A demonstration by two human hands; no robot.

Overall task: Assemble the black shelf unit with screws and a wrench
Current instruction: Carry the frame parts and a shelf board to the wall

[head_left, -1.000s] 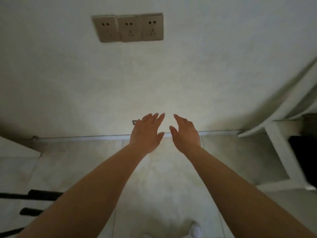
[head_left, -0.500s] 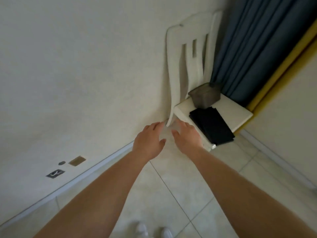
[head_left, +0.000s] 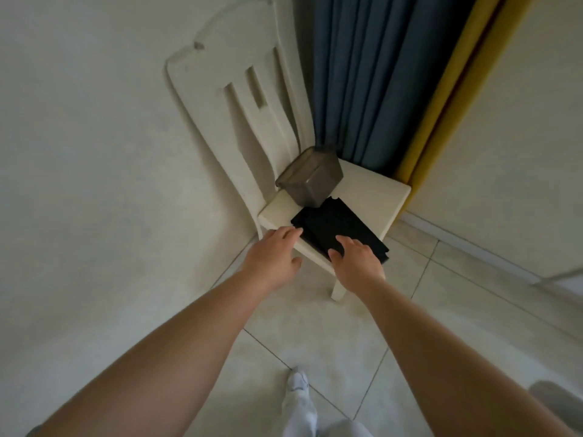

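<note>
The view has swung from a bare wall with sockets to a white chair (head_left: 362, 197) standing in the corner beside a blue curtain (head_left: 378, 74) — both arms have travelled with it and are now over the seat. This marks, in all likelihood, the start of parts collection; no assembly is under way yet.

Hand state:
- Left hand (head_left: 273, 257): fingers spread and loose, holding nothing, tips at the near left edge of the seat, just beside the black panels (head_left: 334, 225).
- Right hand (head_left: 358, 261): fingers slightly apart, holding nothing, tips over the near end of the panels; contact cannot be confirmed.

The black panels (flat, stacked, apparently shelf-unit parts) lie on the seat, their near corner overhanging the front edge.

Container: a translucent grey box (head_left: 310, 178) stands tilted against the chair back, touching the far end of the panels. Its contents cannot be made out — screws or a wrench may be inside, but neither is visible anywhere.
</note>
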